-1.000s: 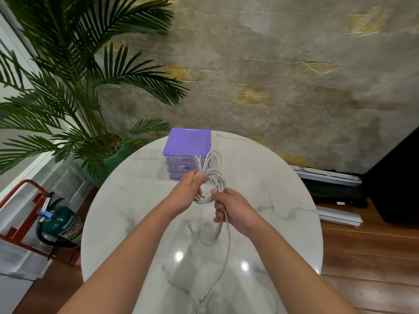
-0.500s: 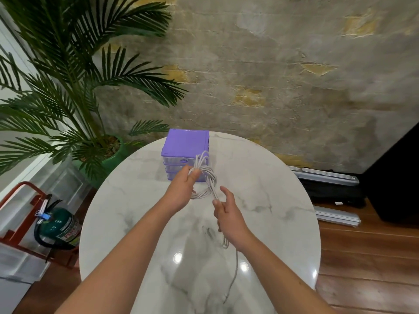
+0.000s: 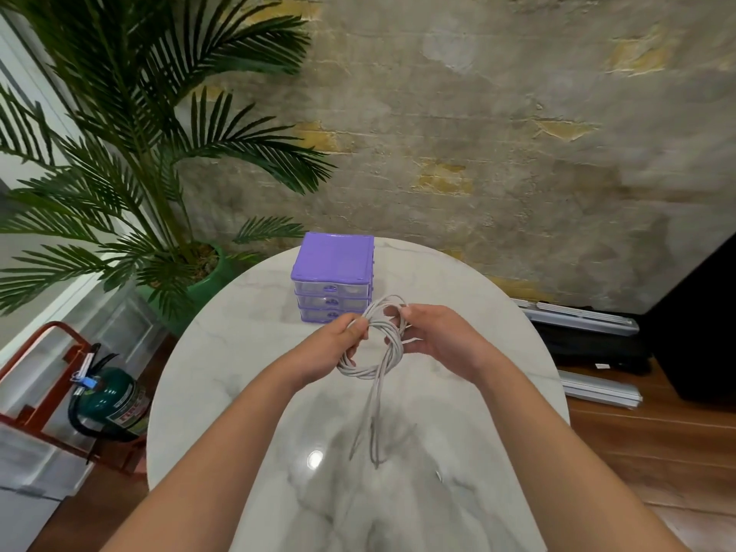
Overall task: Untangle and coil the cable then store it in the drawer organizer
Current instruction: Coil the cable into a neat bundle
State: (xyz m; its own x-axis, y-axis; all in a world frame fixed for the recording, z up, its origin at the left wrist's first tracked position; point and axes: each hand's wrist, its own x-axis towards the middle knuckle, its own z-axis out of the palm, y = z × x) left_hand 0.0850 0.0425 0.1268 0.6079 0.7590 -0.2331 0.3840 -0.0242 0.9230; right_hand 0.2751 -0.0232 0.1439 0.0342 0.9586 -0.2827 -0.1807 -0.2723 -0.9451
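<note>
Cable, pale grey, is held above the round marble table in several loops, with loose strands hanging from the coil toward the near side of the tabletop. We note the left hand gripping the left side of the coil, its fingers and thumb closed together round the bundled strands. The right hand holds the right side of the coil, its fingertips curled against the loops at the top; how firmly they pinch there we cannot tell. Both forearms reach in from the near edge of the view.

We record the drawer organizer, purple with three clear drawers, standing on the far part of the table just beyond the hands. All three drawers appear pushed in.

To the left of the table we observe a potted palm in a green pot and, nearer, a green fire extinguisher in a red stand. A weathered wall lies behind. On the wooden floor to the right lie pale metal rails beside a dark object we cannot identify.
</note>
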